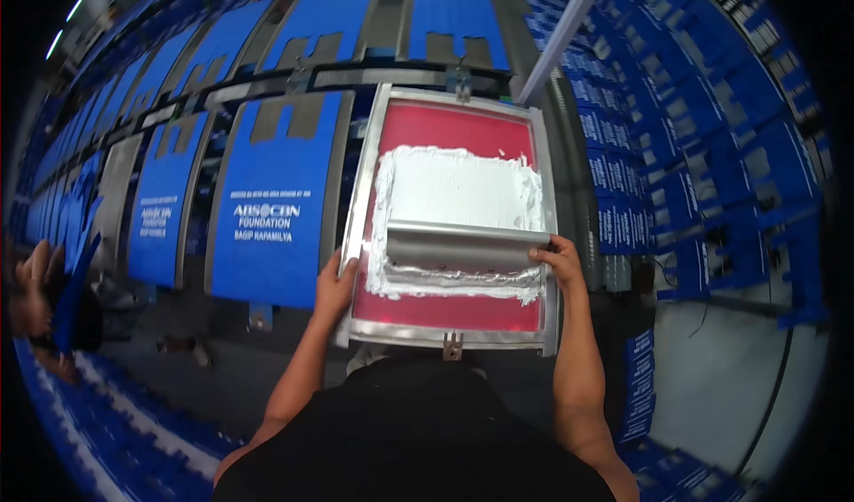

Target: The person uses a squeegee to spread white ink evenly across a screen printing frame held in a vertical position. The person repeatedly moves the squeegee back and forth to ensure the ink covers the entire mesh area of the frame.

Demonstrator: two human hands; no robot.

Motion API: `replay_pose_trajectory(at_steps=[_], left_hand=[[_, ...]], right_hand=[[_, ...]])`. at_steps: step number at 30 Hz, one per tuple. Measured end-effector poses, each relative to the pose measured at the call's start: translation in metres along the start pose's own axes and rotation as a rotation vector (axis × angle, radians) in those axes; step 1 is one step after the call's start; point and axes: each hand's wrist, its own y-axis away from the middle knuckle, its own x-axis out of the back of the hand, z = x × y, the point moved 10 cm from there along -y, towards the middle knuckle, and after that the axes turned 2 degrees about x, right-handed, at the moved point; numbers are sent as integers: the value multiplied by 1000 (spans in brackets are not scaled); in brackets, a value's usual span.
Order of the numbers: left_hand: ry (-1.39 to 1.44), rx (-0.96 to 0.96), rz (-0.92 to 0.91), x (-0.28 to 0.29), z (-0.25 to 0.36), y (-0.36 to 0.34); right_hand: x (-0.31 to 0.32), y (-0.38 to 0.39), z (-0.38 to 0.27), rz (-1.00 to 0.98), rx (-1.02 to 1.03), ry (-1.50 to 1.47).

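Observation:
A metal screen-printing frame [454, 335] with pink mesh lies in front of me, a thick rectangular patch of white ink [458, 186] spread over it. Across the lower part of the ink lies a long grey metal squeegee [458, 249]. My left hand [335, 277] is closed on the frame's left edge. My right hand [558, 259] grips the squeegee's right end, by the frame's right side. Just left of the frame a printed blue fabric piece [271, 164] lies flat on a board.
More boards with blue pieces [165, 213] line the rows left and behind. A slanting metal post [560, 35] rises beyond the frame. Racks of blue pieces [729, 191] fill the right. Another person's hand [37, 271] is at far left, beside hanging blue fabric [78, 217].

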Motion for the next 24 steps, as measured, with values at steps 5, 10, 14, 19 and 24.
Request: replay_pose_trajectory(at_steps=[5, 10, 14, 19, 24], left_hand=[[-92, 33, 32, -16, -15, -4], [165, 119, 60, -26, -29, -2], [101, 91, 75, -33, -40, -10], [181, 141, 57, -36, -38, -5], [133, 121, 40, -35, -29, -1]], right_hand=[[17, -28, 16, -54, 60, 92], [5, -41, 22, -159, 90, 9], [15, -45, 36, -161, 64, 26], [17, -40, 39, -126, 37, 36], [19, -37, 37, -121, 40, 45]])
